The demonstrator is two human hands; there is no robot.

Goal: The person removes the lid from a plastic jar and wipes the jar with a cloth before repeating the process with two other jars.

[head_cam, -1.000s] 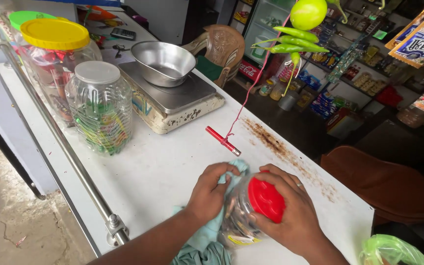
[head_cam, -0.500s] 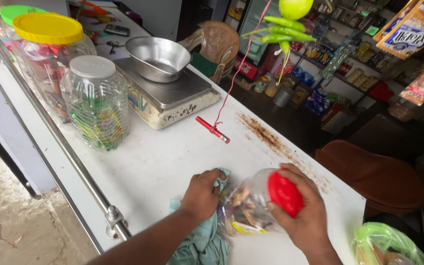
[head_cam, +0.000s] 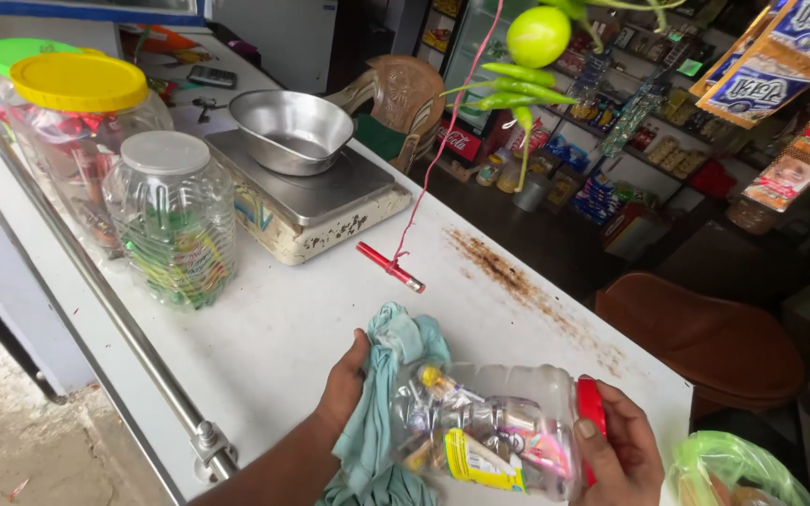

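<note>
A clear plastic jar [head_cam: 489, 431] with a red lid [head_cam: 592, 412], full of small wrapped sweets, lies on its side above the white counter [head_cam: 274, 337]. My right hand [head_cam: 616, 454] grips it at the lid end. My left hand [head_cam: 341, 386] presses a teal cloth [head_cam: 391, 375] against the jar's base and side. The cloth hangs down toward the counter's near edge.
A weighing scale [head_cam: 316, 211] with a steel bowl [head_cam: 291, 129] stands behind. Two sweet jars, one grey-lidded [head_cam: 172, 220] and one yellow-lidded [head_cam: 82, 141], line the left edge by a metal rail [head_cam: 124, 328]. A red pen [head_cam: 391, 267] hangs on a string. A green bag [head_cam: 733, 468] sits at right.
The jar has been turned so its red lid now points right, away from me, showing its full side. The cloth has shifted along the jar's left end.
</note>
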